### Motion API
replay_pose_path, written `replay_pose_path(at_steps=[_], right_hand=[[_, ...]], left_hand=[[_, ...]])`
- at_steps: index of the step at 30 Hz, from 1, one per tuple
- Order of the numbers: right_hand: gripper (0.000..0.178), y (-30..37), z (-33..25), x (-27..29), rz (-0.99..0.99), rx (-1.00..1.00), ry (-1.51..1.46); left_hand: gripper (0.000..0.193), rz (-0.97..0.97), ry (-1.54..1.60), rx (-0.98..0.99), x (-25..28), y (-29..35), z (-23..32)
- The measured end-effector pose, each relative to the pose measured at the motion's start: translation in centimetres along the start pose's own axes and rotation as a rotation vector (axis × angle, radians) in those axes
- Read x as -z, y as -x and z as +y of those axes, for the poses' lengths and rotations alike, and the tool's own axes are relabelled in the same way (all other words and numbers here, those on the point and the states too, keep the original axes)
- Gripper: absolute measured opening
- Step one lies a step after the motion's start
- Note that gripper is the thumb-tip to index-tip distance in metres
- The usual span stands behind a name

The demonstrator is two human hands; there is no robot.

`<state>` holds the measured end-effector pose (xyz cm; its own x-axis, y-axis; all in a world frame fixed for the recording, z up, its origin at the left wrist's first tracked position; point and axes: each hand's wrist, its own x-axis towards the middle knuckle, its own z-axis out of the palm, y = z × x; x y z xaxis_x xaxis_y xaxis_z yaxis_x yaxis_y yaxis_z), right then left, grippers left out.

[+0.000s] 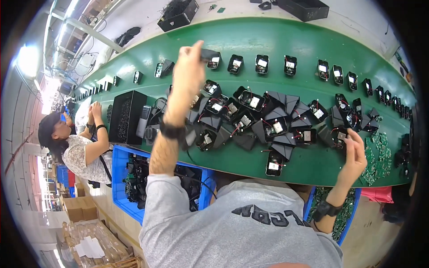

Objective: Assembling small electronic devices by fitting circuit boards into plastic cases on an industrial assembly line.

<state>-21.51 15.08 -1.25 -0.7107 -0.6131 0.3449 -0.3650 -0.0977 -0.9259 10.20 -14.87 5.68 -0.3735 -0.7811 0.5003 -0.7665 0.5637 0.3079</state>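
My left hand (190, 67), blurred by motion, reaches to the far row on the green bench. Its fingers are closed at the dark edge of a small black plastic housing (213, 61) with a circuit board inside. Lower right, my right hand (354, 156) has its fingers apart beside another open black housing (338, 136); whether the fingertips touch it is hard to tell. Between my hands lies a heap of black housings (252, 102), many opened, showing boards, white parts and thin red wires.
A line of housings (262, 64) runs along the green bench (304, 167). Green circuit boards (377, 156) pile up at right. A black box (129, 117) of small dark parts stands left, near a seated co-worker (82, 143). Blue bins (118, 178) sit below the bench edge.
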Motion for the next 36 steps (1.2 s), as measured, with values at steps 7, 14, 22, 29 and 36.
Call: replay_pose_path(at_steps=[7,14,22,29,36], right_hand=[[0.018,0.4,2.3,6.7,0.148,-0.074,0.133],[0.019,1.3,2.4,9.4,0.133,-0.086,0.194],[0.026,3.4,7.3,21.3,0.272,-0.245,0.425],[0.028,3.1,6.5,20.6,0.321,-0.213,0.393],[0.025,0.1,6.7,18.2,0.187,-0.114,0.361]], left_hand=[[0.047,-0.437,-0.09,-0.103,-4.2,-9.0,-14.5],[0.046,-0.684,-0.277,-0.152,-8.6,-10.9,-17.9],[0.032,-0.131,-0.399,0.398,-2.6,-5.7,-31.1],[0.026,-0.126,-0.056,0.114,-5.2,-2.7,-25.9],[0.062,-0.11,0.085,0.438,-3.8,-1.5,-30.9]])
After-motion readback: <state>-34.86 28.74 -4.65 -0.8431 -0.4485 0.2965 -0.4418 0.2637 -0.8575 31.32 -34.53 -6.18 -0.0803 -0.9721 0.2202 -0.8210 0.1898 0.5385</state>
